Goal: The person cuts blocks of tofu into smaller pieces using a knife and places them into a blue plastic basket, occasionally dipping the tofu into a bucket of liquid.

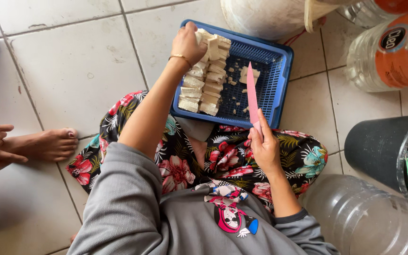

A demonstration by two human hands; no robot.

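I sit on a pale tiled floor (72, 71) with grey grout lines. 2 clear water jugs (388, 52) and a black bucket (383, 146) stand nearby in daylight.

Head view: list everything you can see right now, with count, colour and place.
basket: one, blue, on the floor by the lap
tofu pieces: many, pale, stacked in the basket's left half
knife: one, pink blade, over the basket
large bottles: several, clear, right side
bucket: one, black, right edge
another person's feet: bare, left edge
left hand: on the tofu stack
right hand: grip closed on the knife
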